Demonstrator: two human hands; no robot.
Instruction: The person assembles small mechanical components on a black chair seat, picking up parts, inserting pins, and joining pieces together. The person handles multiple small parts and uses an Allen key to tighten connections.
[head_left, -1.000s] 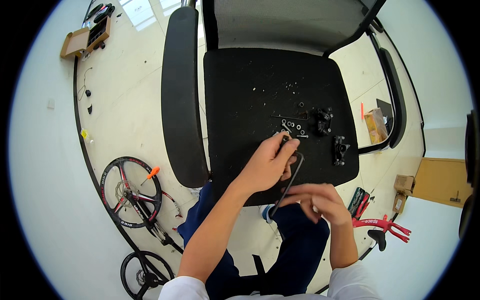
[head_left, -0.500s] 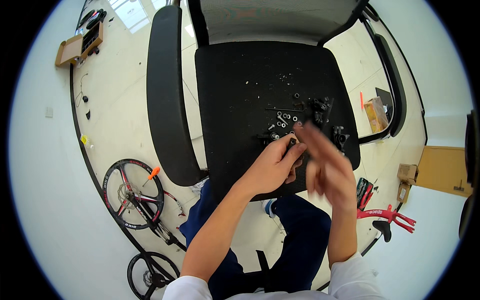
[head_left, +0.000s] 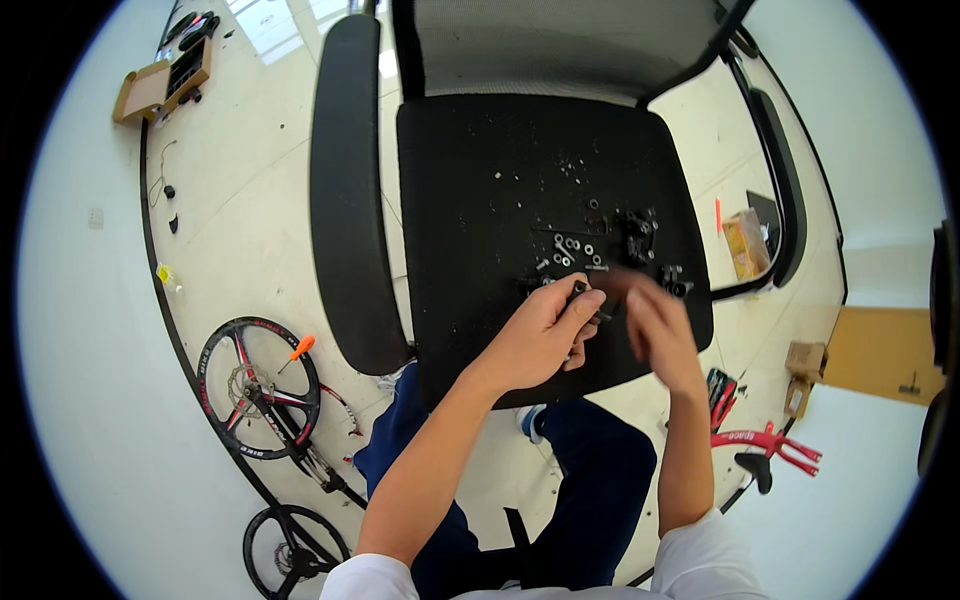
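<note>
My left hand (head_left: 550, 325) is closed on a small black part (head_left: 579, 288), whose end shows between thumb and forefinger; the rest is hidden in the fingers. To the right of it is my right hand (head_left: 662, 330), its fingers smeared by motion, so I cannot make out whether it holds anything. Both are above the front of a black chair seat (head_left: 460, 250). Small washers and bolts (head_left: 566, 250) lie just beyond my left hand. Farther right are a cluster of black metal parts (head_left: 637, 234) and another black part (head_left: 677, 283). A thin dark rod (head_left: 556, 231) lies behind the washers.
Padded armrests (head_left: 345, 200) flank the seat, with a mesh backrest (head_left: 560, 55) behind. On the floor at left lie a spoked bicycle wheel (head_left: 212, 385), an orange-handled screwdriver (head_left: 301, 349) and an opened cardboard box (head_left: 143, 93). A red bicycle frame part (head_left: 765, 440) is at right.
My right hand's fingers, stretched toward my left hand before, are now more curled and still blurred. The left hand keeps its hold on the black part. The whole view has shifted slightly.
</note>
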